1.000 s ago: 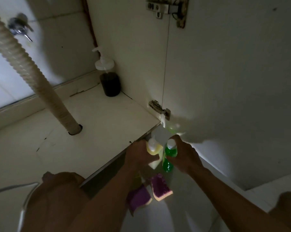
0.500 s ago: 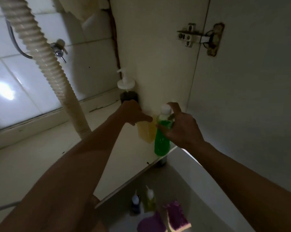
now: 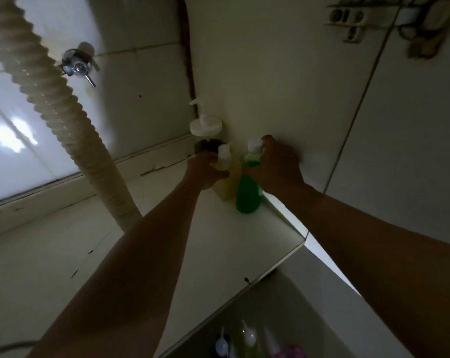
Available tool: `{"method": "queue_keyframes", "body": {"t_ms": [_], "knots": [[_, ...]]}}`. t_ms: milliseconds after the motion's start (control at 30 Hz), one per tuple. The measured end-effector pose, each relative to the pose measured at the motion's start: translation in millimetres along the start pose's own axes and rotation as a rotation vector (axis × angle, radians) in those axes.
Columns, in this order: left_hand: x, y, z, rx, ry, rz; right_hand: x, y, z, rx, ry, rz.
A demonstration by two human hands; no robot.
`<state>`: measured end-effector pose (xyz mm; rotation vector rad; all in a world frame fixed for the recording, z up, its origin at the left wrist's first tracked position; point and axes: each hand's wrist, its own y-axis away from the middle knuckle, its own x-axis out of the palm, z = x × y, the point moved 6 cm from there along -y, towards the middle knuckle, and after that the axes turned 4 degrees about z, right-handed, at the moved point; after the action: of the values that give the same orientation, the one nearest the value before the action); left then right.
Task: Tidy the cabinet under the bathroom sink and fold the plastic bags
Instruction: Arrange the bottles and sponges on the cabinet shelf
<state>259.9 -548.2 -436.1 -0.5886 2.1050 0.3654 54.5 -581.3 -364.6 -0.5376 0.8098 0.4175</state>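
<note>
Both arms reach deep into the dim cabinet. My left hand point(image 3: 205, 171) grips a yellow bottle point(image 3: 227, 183) with a white cap, its base on the cabinet floor point(image 3: 63, 254). My right hand point(image 3: 278, 164) grips a green bottle point(image 3: 248, 196) by its neck, close beside the yellow one; whether its base touches the floor I cannot tell. Both stand near the right side wall, just in front of a dark pump dispenser point(image 3: 205, 127) in the back corner.
A ribbed drain hose point(image 3: 71, 120) runs down through the floor at left, with a chrome valve point(image 3: 77, 67) on the tiled back wall. The open door with its hinge point(image 3: 353, 19) is at right. Several small bottles point(image 3: 247, 339) and a purple sponge point(image 3: 291, 351) lie outside, below the cabinet edge.
Both hands have carried the yellow and green bottles from outside the cabinet edge up and inward to the back right corner, lowering them beside the pump dispenser.
</note>
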Motion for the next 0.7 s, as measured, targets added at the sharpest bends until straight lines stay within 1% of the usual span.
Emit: {"method": "queue_keyframes", "body": {"t_ms": [167, 400, 467, 600, 700], "knots": [[3.0, -8.4, -0.5, 0.085, 0.092, -0.034, 14.6, -16.6, 7.4, -0.004, 0.004, -0.012], [7.4, -8.8, -0.3, 0.094, 0.132, -0.056, 22.0, -24.1, 9.2, 0.048, 0.076, 0.003], [8.7, -3.8, -3.7, 0.101, 0.078, -0.063, 20.8, -23.4, 8.6, 0.057, 0.099, 0.032], [14.3, 17.1, -5.3, 0.046, -0.062, 0.068, 14.6, -24.0, 10.4, 0.082, 0.169, 0.142], [0.6, 48.0, -10.6, 0.005, -0.087, 0.036, 5.2, -17.0, 10.1, 0.109, 0.159, 0.257]]}}
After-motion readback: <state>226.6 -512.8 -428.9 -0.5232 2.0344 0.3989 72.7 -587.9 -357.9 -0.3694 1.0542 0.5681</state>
